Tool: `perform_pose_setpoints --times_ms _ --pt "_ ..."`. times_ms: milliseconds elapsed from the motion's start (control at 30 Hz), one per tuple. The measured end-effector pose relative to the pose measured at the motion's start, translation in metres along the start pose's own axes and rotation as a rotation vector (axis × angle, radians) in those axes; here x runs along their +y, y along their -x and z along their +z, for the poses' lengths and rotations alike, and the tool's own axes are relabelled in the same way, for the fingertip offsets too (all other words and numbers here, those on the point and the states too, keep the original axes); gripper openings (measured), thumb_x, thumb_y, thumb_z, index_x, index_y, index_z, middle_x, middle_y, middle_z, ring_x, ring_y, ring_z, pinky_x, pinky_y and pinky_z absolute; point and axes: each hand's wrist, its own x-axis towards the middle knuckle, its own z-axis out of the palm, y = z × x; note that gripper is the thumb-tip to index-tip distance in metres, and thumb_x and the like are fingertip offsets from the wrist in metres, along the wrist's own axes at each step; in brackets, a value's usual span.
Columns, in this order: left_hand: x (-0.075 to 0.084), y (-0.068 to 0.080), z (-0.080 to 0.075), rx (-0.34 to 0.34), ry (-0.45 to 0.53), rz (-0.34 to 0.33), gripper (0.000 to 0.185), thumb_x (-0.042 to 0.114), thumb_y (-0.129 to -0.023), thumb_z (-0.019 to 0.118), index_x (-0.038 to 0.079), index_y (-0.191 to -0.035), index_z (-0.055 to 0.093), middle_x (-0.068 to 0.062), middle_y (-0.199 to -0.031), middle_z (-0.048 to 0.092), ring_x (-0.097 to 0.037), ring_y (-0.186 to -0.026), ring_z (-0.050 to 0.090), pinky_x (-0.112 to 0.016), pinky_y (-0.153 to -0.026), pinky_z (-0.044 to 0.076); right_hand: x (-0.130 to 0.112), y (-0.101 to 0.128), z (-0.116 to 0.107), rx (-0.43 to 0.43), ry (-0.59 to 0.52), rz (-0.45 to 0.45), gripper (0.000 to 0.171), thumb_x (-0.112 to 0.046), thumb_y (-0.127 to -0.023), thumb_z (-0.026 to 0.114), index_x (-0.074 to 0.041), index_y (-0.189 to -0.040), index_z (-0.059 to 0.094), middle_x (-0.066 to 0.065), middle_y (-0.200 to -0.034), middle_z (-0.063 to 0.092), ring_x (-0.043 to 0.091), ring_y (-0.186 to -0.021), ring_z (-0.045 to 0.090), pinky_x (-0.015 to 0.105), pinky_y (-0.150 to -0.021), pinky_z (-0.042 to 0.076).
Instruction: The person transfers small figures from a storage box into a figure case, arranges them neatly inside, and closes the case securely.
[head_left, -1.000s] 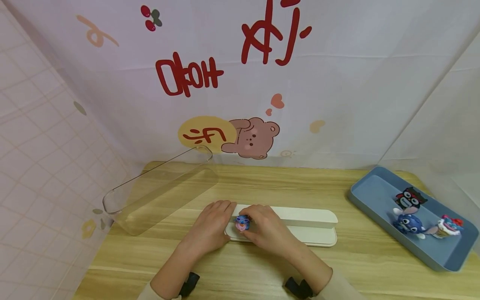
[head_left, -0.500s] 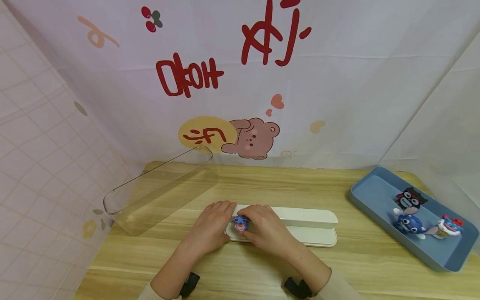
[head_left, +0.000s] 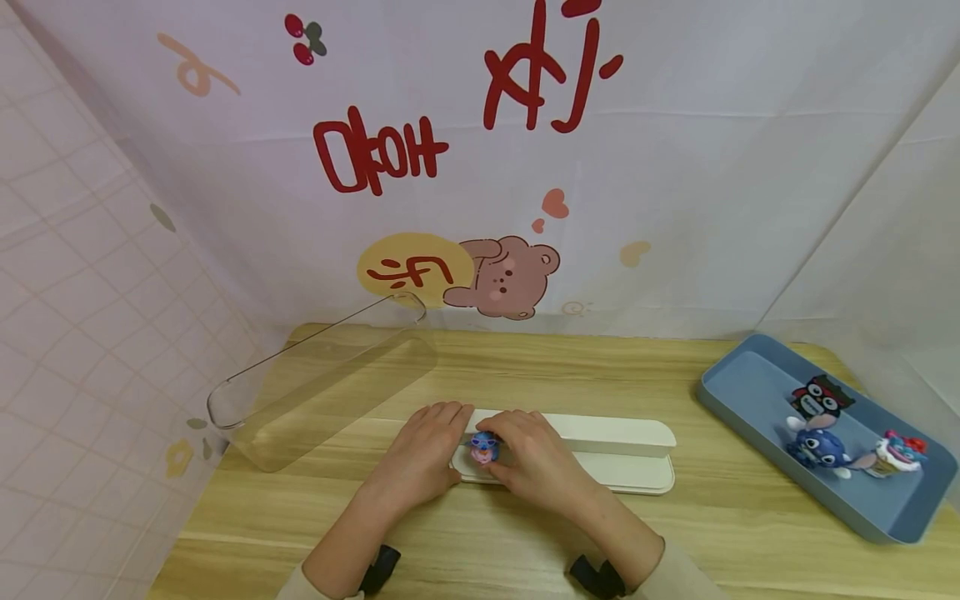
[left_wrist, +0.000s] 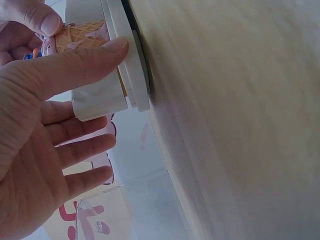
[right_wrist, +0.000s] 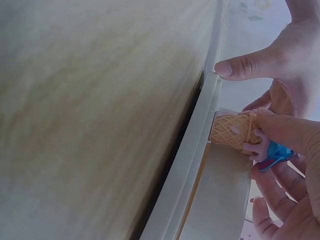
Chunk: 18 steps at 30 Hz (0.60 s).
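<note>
A small figurine, blue on top with a pink and waffle-cone lower part point(head_left: 484, 448), stands on the left end of a white stepped display base point(head_left: 626, 472). My right hand point(head_left: 536, 454) pinches its upper part between thumb and fingers. In the right wrist view, the waffle cone point(right_wrist: 235, 130) sits upright on the base's lower step, its bottom right at the surface. My left hand point(head_left: 422, 442) grips the base's left end, thumb point(left_wrist: 102, 60) at the front rim and fingers behind the raised step.
On the right, a blue tray point(head_left: 738, 387) holds an owl-like figurine point(head_left: 820, 397), a blue big-eared figurine point(head_left: 819, 448) and a cone-shaped figurine point(head_left: 896, 454). A clear cover point(head_left: 330, 392) stands at the left back, near the patterned cloth wall point(head_left: 675, 167).
The figurine shifts slightly left and turns a little, then comes back slightly right, within the right hand's pinch. The left hand and the base stay in place.
</note>
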Motion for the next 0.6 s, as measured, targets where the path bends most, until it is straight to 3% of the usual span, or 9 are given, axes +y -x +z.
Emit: perform_pose_setpoints --times_ms 300,600 --pt "0.0 0.0 0.0 0.013 -0.011 0.009 0.092 0.018 -0.067 0.101 -0.002 -0.144 0.055 -0.013 -0.137 0.061 -0.034 -0.13 0.056 -0.054 -0.111 0.046 0.0 0.001 0.0 -0.001 0.019 -0.001 0.051 -0.016 -0.075 0.096 -0.008 -0.119 0.071 0.0 -0.112 0.074 0.016 -0.105 0.068 0.035 -0.083 0.053" --pt "0.001 0.001 0.0 0.013 -0.003 0.005 0.092 0.015 -0.066 0.101 -0.002 -0.144 0.055 -0.013 -0.138 0.061 -0.034 -0.131 0.056 -0.055 -0.112 0.045 -0.001 0.002 -0.016 0.021 0.028 0.002 0.054 -0.033 -0.079 0.093 -0.007 -0.121 0.07 0.0 -0.116 0.073 0.017 -0.11 0.067 0.038 -0.091 0.052"
